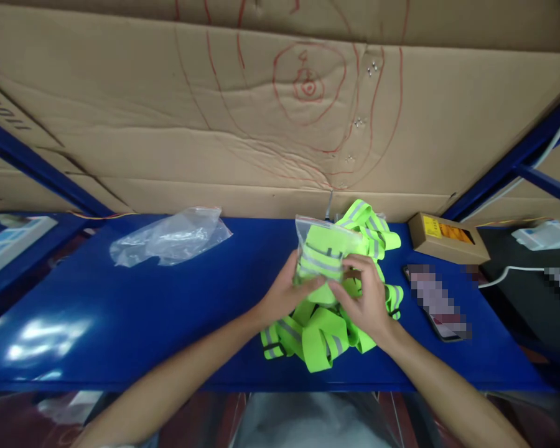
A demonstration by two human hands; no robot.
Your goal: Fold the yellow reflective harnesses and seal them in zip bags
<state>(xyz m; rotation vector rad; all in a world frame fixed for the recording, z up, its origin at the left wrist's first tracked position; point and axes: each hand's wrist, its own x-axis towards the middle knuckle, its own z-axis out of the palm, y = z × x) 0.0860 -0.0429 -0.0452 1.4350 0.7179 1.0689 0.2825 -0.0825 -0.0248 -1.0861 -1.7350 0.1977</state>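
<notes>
A clear zip bag (321, 256) with a folded neon-yellow reflective strap inside is held up between both hands. My left hand (289, 289) grips its left side, thumb across the front near the lower part. My right hand (364, 295) pinches the bag's right side, thumb and fingers closed on it. Below and behind the bag, a loose heap of neon-yellow straps (324, 339) with grey reflective stripes and black buckles lies on the blue table, reaching back toward the cardboard.
Crumpled clear plastic bags (172, 239) lie at the back left of the blue table (121, 330). On the right are a phone (436, 305) and a small brown cardboard box (448, 239). A large cardboard sheet (168, 124) with red rings stands behind, between blue metal posts.
</notes>
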